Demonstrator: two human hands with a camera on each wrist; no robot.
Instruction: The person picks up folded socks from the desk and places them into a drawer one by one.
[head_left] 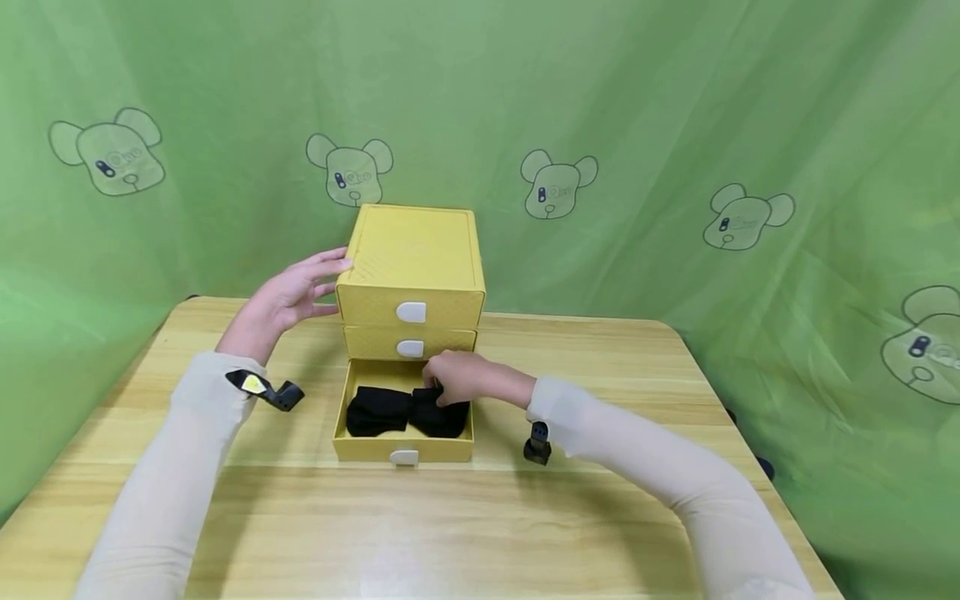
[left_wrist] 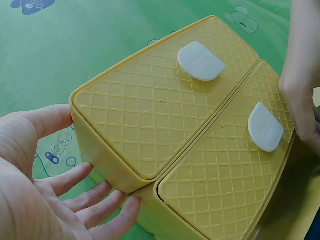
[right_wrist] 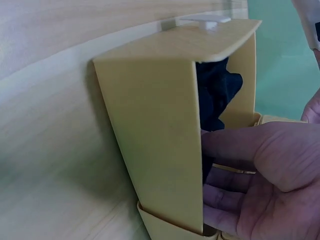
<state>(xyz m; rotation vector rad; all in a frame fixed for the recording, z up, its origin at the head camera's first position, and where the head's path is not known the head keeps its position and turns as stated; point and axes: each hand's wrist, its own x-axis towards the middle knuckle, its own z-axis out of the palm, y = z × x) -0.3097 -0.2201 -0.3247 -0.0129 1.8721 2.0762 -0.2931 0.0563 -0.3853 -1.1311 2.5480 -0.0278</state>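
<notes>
A yellow drawer unit (head_left: 416,250) stands on the table, its bottom drawer (head_left: 360,451) pulled out. Inside that drawer lie two black folded cloth bundles (head_left: 378,412), side by side, perhaps socks. My left hand (head_left: 296,292) is at the unit's left side, fingers loosely spread; in the left wrist view its thumb touches the top edge. My right hand (head_left: 465,377) reaches into the drawer and pinches the right black bundle (head_left: 442,419) between thumb and fingers. Fingertips of the right hand are partly hidden behind the drawer wall in the right wrist view.
Two upper drawers, with white pull tabs (head_left: 411,312), are closed above the pulled-out one. The wooden table (head_left: 570,517) extends around the unit. A green curtain (head_left: 645,100) with bear-head prints hangs behind and to the right.
</notes>
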